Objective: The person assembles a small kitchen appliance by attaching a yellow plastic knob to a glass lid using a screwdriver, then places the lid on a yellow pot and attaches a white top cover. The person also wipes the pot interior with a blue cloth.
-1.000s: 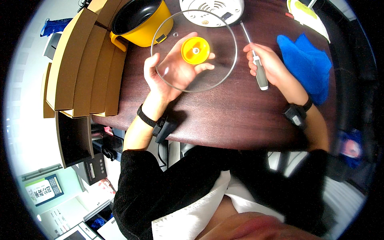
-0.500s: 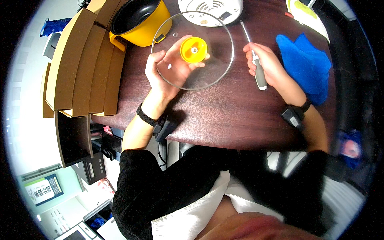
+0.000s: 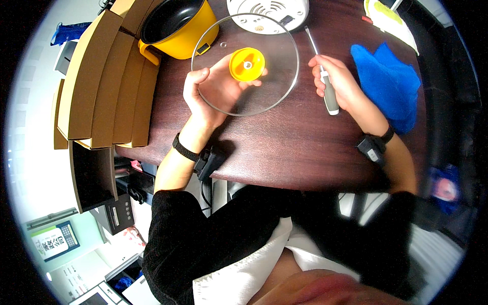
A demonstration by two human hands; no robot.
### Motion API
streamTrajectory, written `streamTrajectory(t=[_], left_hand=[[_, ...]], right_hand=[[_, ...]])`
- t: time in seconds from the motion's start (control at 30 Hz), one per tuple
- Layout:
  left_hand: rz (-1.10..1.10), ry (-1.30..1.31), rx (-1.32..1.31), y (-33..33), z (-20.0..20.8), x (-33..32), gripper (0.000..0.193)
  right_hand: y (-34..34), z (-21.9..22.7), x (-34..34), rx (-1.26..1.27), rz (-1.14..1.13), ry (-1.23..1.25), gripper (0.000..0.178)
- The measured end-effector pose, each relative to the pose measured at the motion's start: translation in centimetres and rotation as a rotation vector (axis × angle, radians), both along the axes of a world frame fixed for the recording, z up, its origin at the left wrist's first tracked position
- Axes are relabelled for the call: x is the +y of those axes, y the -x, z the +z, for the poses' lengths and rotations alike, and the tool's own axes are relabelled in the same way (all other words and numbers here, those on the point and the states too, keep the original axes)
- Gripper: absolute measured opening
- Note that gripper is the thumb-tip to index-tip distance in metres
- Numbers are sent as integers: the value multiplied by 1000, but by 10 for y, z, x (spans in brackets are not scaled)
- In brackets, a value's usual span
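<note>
While the left hand holds the glass lid over the table, palm up, its fingers curl behind the yellow knob, thumb spread by the left rim; disc faces up. Right hand wraps its fingers around the screwdriver, right of lid: tip far, axis slanting near-right to far-left.

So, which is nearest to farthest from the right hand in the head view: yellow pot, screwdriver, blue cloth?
1. Screwdriver: held in the right hand.
2. Blue cloth: just right of it.
3. Yellow pot: far to the left.
</note>
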State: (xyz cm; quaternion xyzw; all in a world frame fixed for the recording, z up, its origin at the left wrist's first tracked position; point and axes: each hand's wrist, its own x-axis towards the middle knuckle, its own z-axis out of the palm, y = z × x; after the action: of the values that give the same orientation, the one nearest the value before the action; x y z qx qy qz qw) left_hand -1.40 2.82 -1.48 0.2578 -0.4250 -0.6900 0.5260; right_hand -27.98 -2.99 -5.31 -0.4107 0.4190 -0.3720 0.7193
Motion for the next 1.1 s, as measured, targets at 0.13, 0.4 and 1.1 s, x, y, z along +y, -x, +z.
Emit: streamTrajectory(t=[0.13, 0.4, 1.1], left_hand=[[8, -34, 4, -1, 3, 3, 90], [12, -52, -9, -4, 0, 4, 88], [122, -54, 64, -5, -1, 6, 79]], right_hand=[[-1, -1, -1, 15, -3, 3, 24], [0, 0, 0, -5, -7, -14, 22], [-2, 4, 2, 43, -17, 7, 20]])
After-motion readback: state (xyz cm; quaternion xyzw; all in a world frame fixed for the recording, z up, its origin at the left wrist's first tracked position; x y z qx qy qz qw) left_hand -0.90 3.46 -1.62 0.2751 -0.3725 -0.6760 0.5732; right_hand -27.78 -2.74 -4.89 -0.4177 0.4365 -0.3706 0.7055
